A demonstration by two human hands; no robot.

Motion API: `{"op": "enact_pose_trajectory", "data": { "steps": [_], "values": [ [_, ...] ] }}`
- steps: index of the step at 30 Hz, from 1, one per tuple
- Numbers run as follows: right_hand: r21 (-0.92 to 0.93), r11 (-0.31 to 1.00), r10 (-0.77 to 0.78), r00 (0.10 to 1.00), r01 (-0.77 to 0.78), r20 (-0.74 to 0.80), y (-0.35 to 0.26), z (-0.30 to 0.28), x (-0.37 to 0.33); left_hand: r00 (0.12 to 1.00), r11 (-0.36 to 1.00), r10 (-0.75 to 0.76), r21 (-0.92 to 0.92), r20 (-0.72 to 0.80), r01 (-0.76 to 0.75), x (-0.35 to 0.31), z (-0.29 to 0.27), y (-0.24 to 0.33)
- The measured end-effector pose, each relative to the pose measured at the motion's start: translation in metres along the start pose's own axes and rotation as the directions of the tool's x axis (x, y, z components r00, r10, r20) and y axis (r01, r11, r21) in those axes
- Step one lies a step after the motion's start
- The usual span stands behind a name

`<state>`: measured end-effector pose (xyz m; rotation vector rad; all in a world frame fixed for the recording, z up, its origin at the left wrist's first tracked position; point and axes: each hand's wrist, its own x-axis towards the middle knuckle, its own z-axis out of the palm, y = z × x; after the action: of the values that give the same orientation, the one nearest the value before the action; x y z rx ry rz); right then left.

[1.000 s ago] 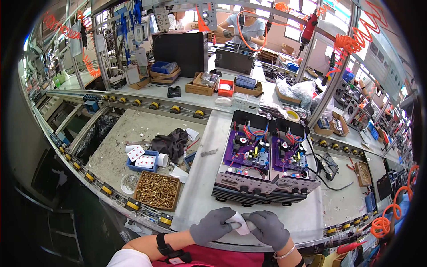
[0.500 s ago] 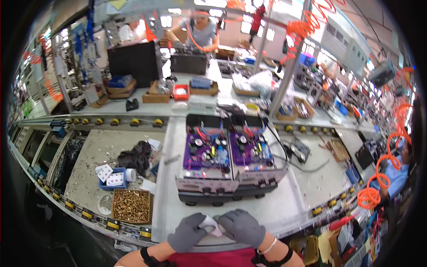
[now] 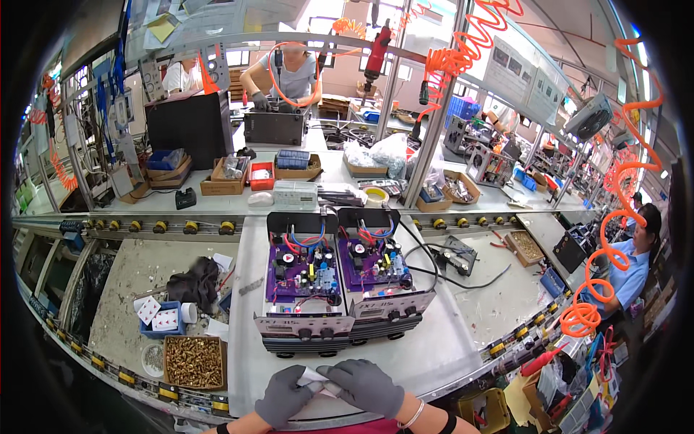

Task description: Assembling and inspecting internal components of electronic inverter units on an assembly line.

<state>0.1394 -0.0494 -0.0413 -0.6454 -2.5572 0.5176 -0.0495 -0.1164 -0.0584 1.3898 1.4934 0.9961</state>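
Both of my gloved hands meet at the front edge of the work board, low in the view. My left hand (image 3: 283,396) and my right hand (image 3: 366,388) pinch a small white sheet (image 3: 312,376) between them, partly covered by the fingers. Just beyond stand two open electrical units side by side, the left unit (image 3: 303,329) and the right unit (image 3: 390,316). Each has a purple circuit board (image 3: 284,271), coloured wires at the back and black knobs on its front panel. My hands are apart from both units.
A box of brass fittings (image 3: 194,363) and a blue bin (image 3: 160,329) with white cards marked in red lie to the left. A black cable (image 3: 434,264) curls off to the right. Across the line a co-worker (image 3: 293,76) handles a black case; another person (image 3: 629,267) sits at right.
The view has shifted, so the units and boxes appear farther left and lower. My hands stay together on the white sheet, which now lies at a different tilt.
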Motion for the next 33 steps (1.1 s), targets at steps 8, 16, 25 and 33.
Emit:
{"op": "enact_pose_trajectory", "data": {
  "steps": [8, 16, 25, 33],
  "values": [
    [-0.149, 0.989, -0.003, 0.999, 0.01, 0.043, -0.001, 0.001, 0.0, 1.0, 1.0, -0.012, -0.018, 0.012, 0.012, 0.001, 0.006, 0.0],
    [0.009, 1.0, 0.006, 1.0, -0.006, 0.0, 0.005, -0.006, -0.003, 1.0, 1.0, 0.005, -0.031, 0.029, -0.004, 0.0, 0.004, 0.001],
    [0.225, 0.973, 0.072, 0.991, -0.045, -0.114, 0.01, -0.016, -0.002, 0.995, 1.0, 0.022, 0.014, 0.099, -0.024, -0.001, 0.0, 0.009],
    [-0.261, 0.964, -0.128, 0.938, 0.042, -0.321, -0.054, -0.037, 0.013, 0.978, 0.937, 0.207, 0.289, -0.002, -0.198, 0.008, 0.001, 0.002]
  ]
}}
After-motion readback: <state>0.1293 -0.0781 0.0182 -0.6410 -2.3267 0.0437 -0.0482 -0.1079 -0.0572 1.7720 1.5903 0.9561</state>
